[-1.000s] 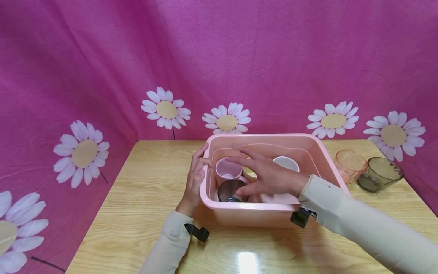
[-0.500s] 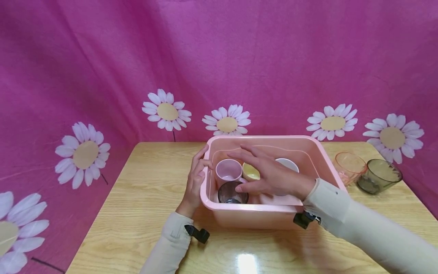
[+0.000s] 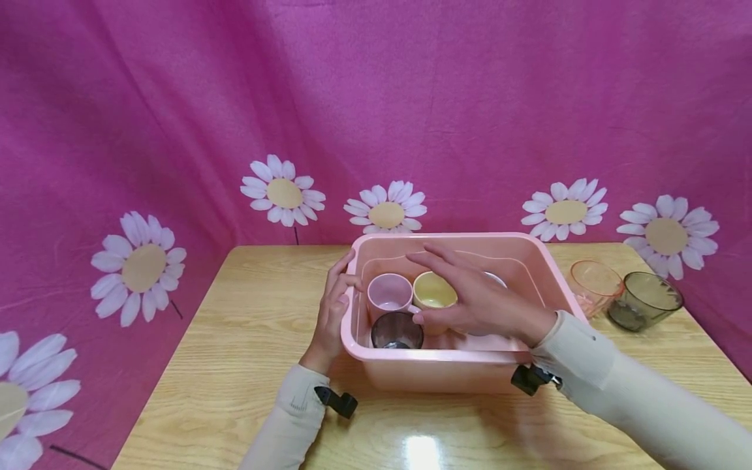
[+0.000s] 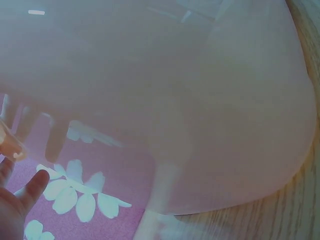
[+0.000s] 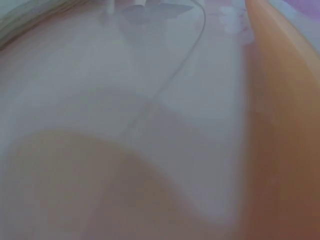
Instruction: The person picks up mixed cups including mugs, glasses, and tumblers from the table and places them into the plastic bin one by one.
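A pink plastic tub point(image 3: 446, 356) holds several cups. My left hand point(image 3: 331, 313) grips its left rim with the fingers bent over the edge. Inside stand a lilac mug point(image 3: 390, 294), a dark translucent cup point(image 3: 397, 331) in front of it and a yellow cup point(image 3: 433, 290) to their right. Over the tub my right hand point(image 3: 476, 300) is spread, thumb apart from the fingers, holding nothing. It partly covers the yellow cup and most of a white cup point(image 3: 496, 279). The tub's wall point(image 4: 210, 115) fills most of the left wrist view; the right wrist view is blurred.
On the wooden table point(image 3: 235, 365), right of the tub, a clear orange-tinted cup point(image 3: 596, 284) and a smoky grey-green glass point(image 3: 645, 300) stand side by side. A magenta cloth point(image 3: 376, 98) with daisies hangs behind the table and at its sides.
My right hand has shifted slightly right over the tub, so more of the yellow cup shows and less of the white one. The left hand keeps its place on the rim.
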`<state>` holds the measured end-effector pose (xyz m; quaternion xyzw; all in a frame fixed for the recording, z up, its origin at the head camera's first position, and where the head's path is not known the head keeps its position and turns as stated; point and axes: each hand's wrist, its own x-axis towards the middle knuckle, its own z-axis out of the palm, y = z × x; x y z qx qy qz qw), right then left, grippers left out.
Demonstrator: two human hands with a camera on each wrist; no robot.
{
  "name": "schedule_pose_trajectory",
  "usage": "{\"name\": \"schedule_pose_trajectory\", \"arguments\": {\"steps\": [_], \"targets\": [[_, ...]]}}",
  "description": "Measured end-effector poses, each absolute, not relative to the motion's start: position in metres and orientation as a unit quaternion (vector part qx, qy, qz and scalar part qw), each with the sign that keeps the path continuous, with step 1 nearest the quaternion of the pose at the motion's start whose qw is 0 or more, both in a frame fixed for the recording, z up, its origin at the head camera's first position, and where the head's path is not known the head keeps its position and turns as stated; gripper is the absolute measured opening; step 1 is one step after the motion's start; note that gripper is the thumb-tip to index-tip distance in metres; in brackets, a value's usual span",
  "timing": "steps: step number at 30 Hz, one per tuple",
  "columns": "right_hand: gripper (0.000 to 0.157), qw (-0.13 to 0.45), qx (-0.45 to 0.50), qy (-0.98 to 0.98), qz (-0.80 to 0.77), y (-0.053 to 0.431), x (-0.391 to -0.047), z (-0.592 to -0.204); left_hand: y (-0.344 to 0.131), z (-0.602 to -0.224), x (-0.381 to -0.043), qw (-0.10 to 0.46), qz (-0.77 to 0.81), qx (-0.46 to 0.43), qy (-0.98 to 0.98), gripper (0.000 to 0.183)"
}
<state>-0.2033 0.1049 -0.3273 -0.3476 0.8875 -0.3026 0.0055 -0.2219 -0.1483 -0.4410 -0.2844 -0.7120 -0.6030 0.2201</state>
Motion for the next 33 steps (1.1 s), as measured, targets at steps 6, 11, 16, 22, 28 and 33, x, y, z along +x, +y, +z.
{"name": "schedule_pose_trajectory", "arguments": {"steps": [6, 11, 16, 22, 28, 33], "targets": [[0.088, -0.020, -0.340, 0.891, -0.302, 0.114, -0.204, -0.329, -0.151, -0.442, -0.223, 0.227, -0.612, -0.298, -0.696, 0.033], [0.087, -0.011, -0.326, 0.883, -0.336, 0.123, -0.203, -0.332, -0.151, -0.444, -0.223, 0.223, -0.608, -0.288, -0.706, 0.035], [0.085, -0.048, -0.327, 0.887, -0.323, 0.133, -0.203, -0.333, -0.151, -0.444, -0.221, 0.221, -0.608, -0.285, -0.708, 0.035], [0.083, -0.095, -0.347, 0.876, -0.321, 0.145, -0.203, -0.333, -0.149, -0.444, -0.222, 0.221, -0.607, -0.286, -0.708, 0.036], [0.082, -0.077, -0.326, 0.878, -0.342, 0.163, -0.202, -0.331, -0.149, -0.442, -0.223, 0.221, -0.607, -0.290, -0.707, 0.035], [0.081, -0.088, -0.306, 0.883, -0.344, 0.177, -0.199, -0.329, -0.148, -0.441, -0.222, 0.223, -0.607, -0.291, -0.705, 0.036]]}}
